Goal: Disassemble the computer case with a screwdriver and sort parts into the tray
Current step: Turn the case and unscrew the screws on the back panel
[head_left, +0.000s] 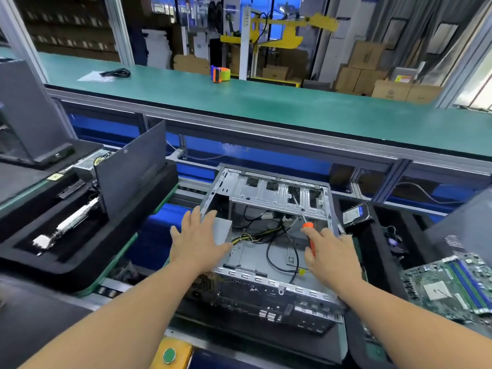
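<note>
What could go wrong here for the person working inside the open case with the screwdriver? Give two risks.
1. The right hand holds the screwdriver over loose cables; a slip might nick one.
2. The left hand lies open at the case edge; bare sheet metal could cut it.

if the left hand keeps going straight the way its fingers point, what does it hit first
Probably the computer case: the left hand is flat, its fingertips already at the case's left wall, so that metal edge comes first. Depth is unclear.
</note>
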